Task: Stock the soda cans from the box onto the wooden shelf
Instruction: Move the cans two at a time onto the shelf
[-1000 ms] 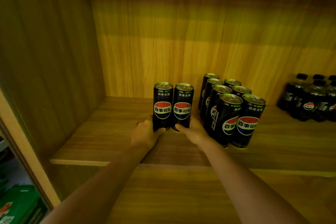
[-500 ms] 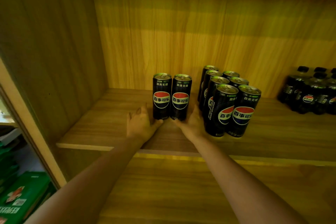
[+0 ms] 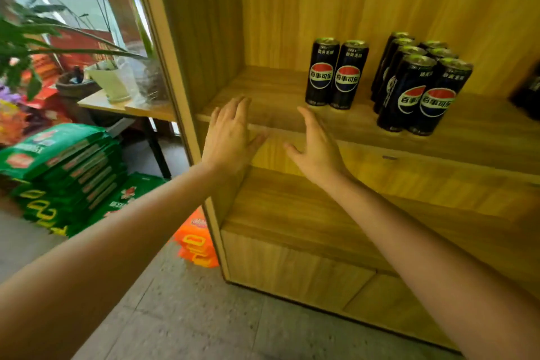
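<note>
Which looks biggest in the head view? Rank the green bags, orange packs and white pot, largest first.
1. Green bags, a big stack.
2. Orange packs, partly hidden by the shelf.
3. White pot, though it stands farther back, so true size is unsure.

Two upright black soda cans (image 3: 336,73) side by side, touching, on wooden shelf (image 3: 263,114), near eight-can cluster (image 3: 420,82)

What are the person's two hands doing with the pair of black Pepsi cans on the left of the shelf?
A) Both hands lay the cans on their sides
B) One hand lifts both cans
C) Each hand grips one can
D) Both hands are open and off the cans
D: the left hand and right hand are spread open at the shelf edge, apart from the upright pair of Pepsi cans.
</note>
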`<state>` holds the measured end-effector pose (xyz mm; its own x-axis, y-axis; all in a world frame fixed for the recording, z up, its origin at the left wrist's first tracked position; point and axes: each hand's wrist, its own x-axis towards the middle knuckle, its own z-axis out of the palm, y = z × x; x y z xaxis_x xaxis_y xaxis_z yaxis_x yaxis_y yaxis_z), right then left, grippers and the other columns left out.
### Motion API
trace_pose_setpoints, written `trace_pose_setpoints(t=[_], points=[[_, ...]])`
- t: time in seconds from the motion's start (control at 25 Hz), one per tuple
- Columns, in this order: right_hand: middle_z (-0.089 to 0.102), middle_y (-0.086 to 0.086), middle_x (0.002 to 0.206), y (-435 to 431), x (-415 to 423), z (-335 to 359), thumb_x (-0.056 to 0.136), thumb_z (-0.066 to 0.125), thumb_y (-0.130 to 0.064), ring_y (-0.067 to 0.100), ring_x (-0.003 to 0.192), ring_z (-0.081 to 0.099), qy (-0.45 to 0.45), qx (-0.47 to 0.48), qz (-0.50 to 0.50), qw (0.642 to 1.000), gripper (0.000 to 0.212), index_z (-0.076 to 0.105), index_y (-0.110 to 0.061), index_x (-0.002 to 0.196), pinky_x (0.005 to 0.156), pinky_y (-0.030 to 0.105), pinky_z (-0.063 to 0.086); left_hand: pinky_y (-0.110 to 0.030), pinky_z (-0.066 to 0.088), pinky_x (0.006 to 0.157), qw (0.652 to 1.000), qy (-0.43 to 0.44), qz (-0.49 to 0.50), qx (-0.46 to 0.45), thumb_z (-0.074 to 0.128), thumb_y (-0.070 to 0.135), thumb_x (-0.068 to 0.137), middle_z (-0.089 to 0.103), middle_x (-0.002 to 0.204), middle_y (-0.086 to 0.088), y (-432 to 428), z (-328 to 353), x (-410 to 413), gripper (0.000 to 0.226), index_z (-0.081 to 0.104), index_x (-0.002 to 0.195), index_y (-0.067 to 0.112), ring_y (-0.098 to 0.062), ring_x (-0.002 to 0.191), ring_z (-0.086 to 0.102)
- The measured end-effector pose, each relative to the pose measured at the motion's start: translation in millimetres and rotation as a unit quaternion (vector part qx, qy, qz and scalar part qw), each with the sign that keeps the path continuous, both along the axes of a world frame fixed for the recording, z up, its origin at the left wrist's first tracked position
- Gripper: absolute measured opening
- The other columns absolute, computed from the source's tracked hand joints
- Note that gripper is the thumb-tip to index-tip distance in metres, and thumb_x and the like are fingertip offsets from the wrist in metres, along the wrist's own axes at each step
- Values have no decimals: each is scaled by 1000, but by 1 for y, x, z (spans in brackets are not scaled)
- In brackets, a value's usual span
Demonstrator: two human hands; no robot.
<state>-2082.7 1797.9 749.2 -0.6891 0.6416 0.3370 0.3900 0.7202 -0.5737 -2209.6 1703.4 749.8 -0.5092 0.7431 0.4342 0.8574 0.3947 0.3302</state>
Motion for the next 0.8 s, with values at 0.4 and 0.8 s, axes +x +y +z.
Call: trace_pose_setpoints(t=[0.4, 0.8], points=[[31, 9, 150, -164, -8, -130, 84, 61, -19, 22, 140, 24, -120, 12, 52, 991, 66, 29, -9, 140, 114, 31, 17, -45, 22, 115, 998, -1, -48, -28, 57, 32, 84, 33, 149, -14, -164, -133, -19, 67, 30, 140, 7, -30, 137, 31], [36, 7, 147, -267, 17, -418, 86, 57, -23, 21, 137, 29, -275, -101, 121, 948, 63, 28, -12, 141, 114, 34, 14, -38, 23, 113, 960, -121, -65, -243, 57, 32, 85, 36, 147, -12, -299, -433, 11, 70, 25, 142, 8, -28, 135, 34]])
